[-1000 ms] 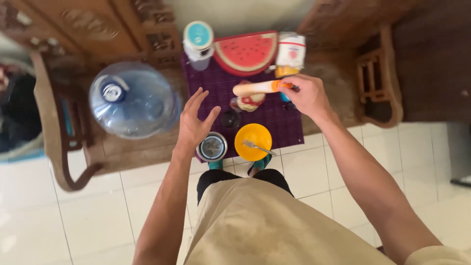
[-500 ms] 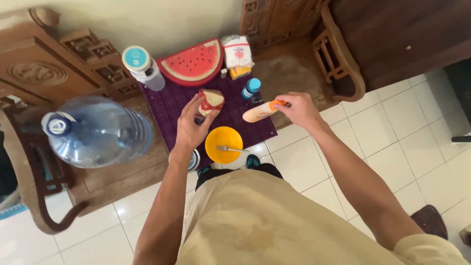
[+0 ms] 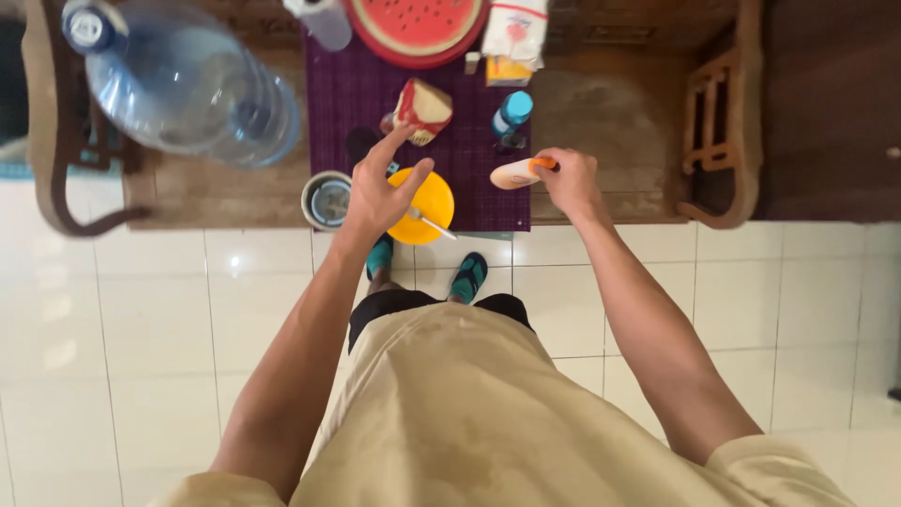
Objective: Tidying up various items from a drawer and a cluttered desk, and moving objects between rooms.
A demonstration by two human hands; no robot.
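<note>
My right hand [image 3: 566, 178] is closed around the orange cap end of a smooth cream-coloured tube [image 3: 516, 173], which lies nearly level with its rounded end pointing to nine o'clock, above the right edge of the woven purple mat [image 3: 357, 94]. My left hand [image 3: 383, 191] is open, fingers spread and gripping nothing, hovering over the glossy yellow bowl [image 3: 434, 205], whose left part it hides; a metal fork [image 3: 433, 224] rests in the bowl with its handle toward five o'clock. At twelve o'clock from my left fingertips stands a crinkled red and tan packet [image 3: 423, 109], close to them but apart. At nine o'clock from the bowl sits a round steel cup [image 3: 328, 198] on the bare wooden bench [image 3: 601, 113]. A small bottle with a blue cap [image 3: 511, 115] stands at twelve o'clock from the tube. Farther back are a watermelon-slice plate [image 3: 418, 25] and a white pouch [image 3: 515, 26]; the big clear ribbed water jug [image 3: 178, 80] lies at ten o'clock.

Half a second ago my left fingers were touching the packet; now they have drawn back over the bowl. The tube has levelled out and remains in my right grip. The view has swung, so the bench now runs straight across the top.
</note>
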